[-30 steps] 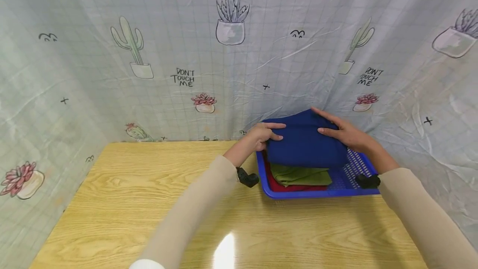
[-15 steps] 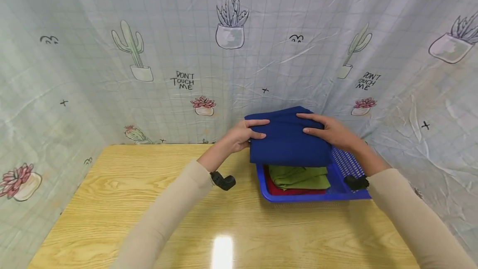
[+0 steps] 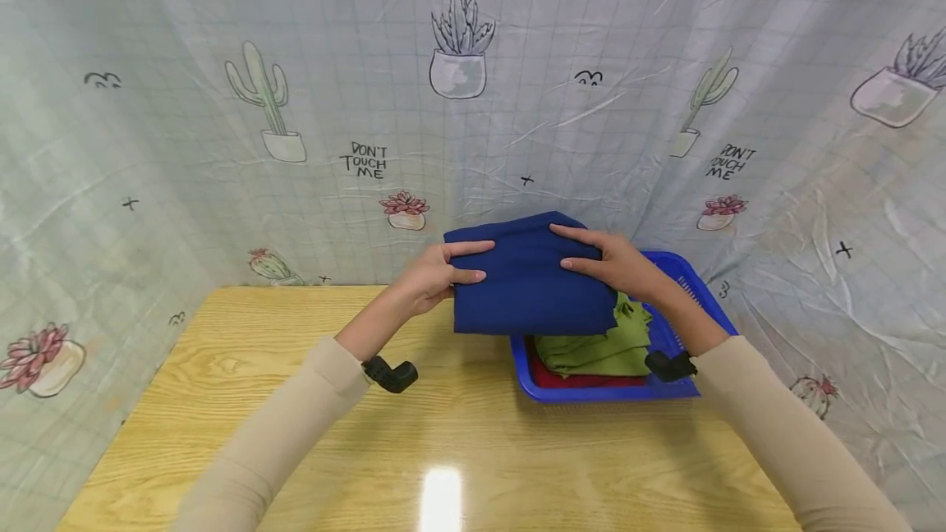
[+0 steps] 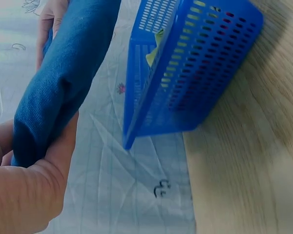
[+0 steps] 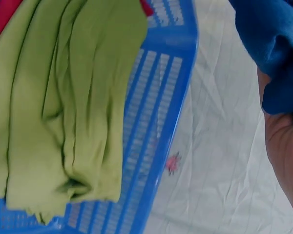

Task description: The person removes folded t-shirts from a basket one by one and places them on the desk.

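A folded dark blue cloth (image 3: pixel 528 294) is held up between both hands, partly over the left end of a blue plastic basket (image 3: pixel 591 394). The left hand (image 3: pixel 432 276) grips its left edge, thumb and forefinger on top; the left wrist view shows the folded cloth (image 4: pixel 63 78) clasped between thumb and fingers. At the opposite side, the right hand (image 3: pixel 617 265) grips the cloth, with thumb and forefinger lying on its upper face. Inside the basket lies a folded green cloth (image 3: pixel 602 351) on top of a red cloth (image 3: pixel 547 378). The blue cloth hides the basket's back left part.
The basket stands on a wooden table (image 3: pixel 332 417) near its back right side. A printed fabric curtain (image 3: pixel 458 138) hangs right behind the table and along both sides. Black cameras are strapped to both wrists.
Both hands have carried the blue cloth leftward, from over the basket to partly past its left rim. More of the green cloth and the basket's right end now show.
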A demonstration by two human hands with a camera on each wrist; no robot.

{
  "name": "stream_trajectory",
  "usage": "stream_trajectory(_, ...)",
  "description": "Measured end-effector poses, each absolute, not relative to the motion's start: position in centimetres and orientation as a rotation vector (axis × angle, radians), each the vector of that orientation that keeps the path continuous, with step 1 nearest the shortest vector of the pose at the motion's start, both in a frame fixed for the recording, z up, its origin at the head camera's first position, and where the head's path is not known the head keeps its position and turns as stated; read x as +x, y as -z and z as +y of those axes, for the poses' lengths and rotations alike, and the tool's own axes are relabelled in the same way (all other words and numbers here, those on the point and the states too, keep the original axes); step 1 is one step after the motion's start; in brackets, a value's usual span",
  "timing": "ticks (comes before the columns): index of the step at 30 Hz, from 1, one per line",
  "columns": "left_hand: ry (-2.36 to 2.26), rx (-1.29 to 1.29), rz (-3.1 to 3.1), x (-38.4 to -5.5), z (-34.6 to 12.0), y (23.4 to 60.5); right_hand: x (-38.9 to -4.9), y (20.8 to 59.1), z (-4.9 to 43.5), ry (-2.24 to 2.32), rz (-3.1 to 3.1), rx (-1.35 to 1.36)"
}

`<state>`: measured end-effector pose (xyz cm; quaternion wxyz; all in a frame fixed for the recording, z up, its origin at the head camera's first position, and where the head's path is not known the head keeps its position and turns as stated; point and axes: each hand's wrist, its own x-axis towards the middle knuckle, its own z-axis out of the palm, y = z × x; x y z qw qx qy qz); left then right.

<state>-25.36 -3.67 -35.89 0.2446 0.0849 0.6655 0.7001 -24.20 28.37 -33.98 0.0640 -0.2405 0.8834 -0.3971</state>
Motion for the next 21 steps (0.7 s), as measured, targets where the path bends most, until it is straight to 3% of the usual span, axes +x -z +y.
stream_trajectory(21, -1.866, 0.276, 1.937, -22.6, -11.9, 38.0, -23.0, 36.0, 20.4, 1.222, 2.714, -0.877)
